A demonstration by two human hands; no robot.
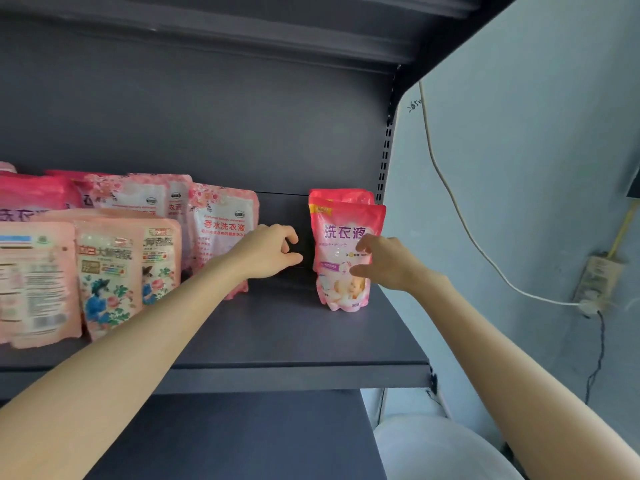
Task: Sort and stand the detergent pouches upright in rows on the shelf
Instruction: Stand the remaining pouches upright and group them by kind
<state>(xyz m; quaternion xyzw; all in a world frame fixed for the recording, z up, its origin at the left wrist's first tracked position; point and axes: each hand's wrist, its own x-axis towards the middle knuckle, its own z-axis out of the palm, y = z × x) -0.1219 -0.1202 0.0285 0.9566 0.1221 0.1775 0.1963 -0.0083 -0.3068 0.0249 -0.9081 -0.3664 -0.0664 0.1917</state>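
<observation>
A red detergent pouch [341, 233] stands upright at the right end of the dark shelf [277, 327], with a second red pouch [341, 195] right behind it. My right hand [384, 263] is at the front pouch's right side, its loosely curled fingertips and thumb against the front face. My left hand [268, 251] hovers in the gap to the left of that pouch, fingers loosely curled and holding nothing. A pale pink pouch [221, 230] stands behind my left wrist. Peach floral pouches [110, 271] and more pink ones [138, 195] fill the left part of the shelf.
The shelf's back panel [207, 126] and an upper shelf [242, 32] close in the space. A slotted upright [384, 161] and a grey wall [519, 168] lie just right of the red pouches. A white cable [460, 220] runs to a socket [597, 278].
</observation>
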